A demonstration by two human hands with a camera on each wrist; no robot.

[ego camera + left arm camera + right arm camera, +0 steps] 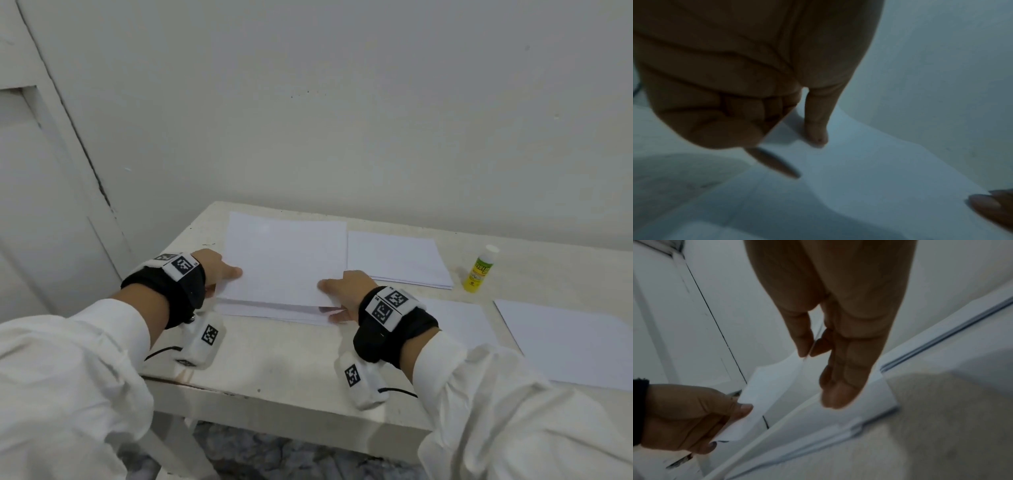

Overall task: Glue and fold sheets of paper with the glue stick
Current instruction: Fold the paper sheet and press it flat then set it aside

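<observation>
Both hands lift the top sheet (284, 260) off a paper stack (274, 313) near the table's (274, 363) front edge: the left hand (219, 270) pinches its left corner, the right hand (346, 287) pinches its right corner between thumb and fingers. Farther right lies a second stack (394, 260); beyond it stands the glue stick (479, 269), capped

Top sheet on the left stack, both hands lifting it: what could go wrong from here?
1. The top sheet is pinched at its near corners by the left hand and right hand; a second sheet from the stack may lift with it.
2. Uneven pulling could crease it.
3. The upright glue stick could topple if the sheet swings right.
</observation>
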